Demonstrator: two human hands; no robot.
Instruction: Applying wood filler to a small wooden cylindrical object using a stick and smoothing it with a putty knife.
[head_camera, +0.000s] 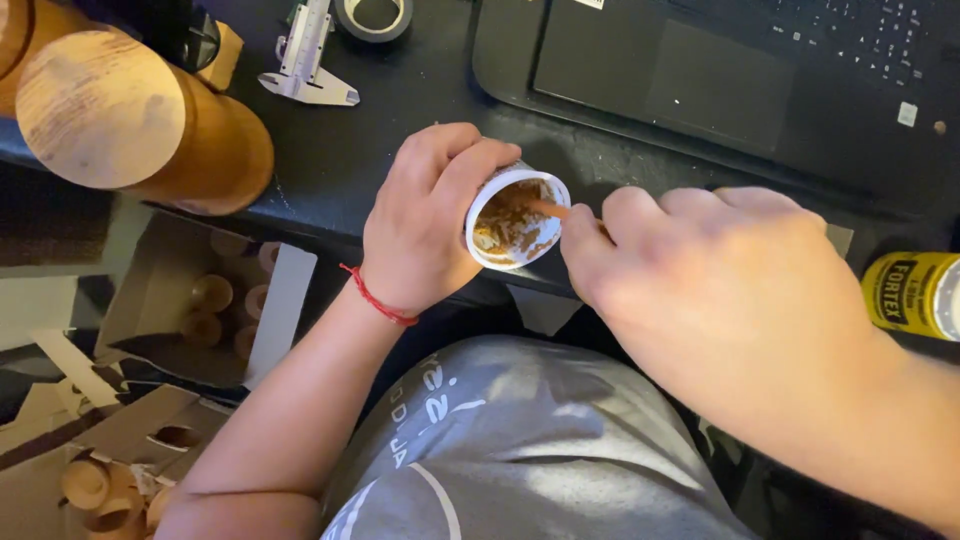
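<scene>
Two hands worked at the counter's near edge. Left hand (425, 215) gripped a small white cup (516, 218), tipped toward the body, brown paste inside. Right hand (720, 290) pinched a thin stick (549, 208), tip in the paste. Risk, as judged: the tilted cup overhung the edge, so hard stirring could spill paste onto the grey shirt (520, 440) or laptop (720, 80).

Dim warm indoor light; black counter (330, 150) swallows detail. Right hand (720, 290) motion-blurred, soft-edged. Left hand (425, 215) sharper. Mild glare on wooden cylinder (100, 110). Floor area murky.
</scene>
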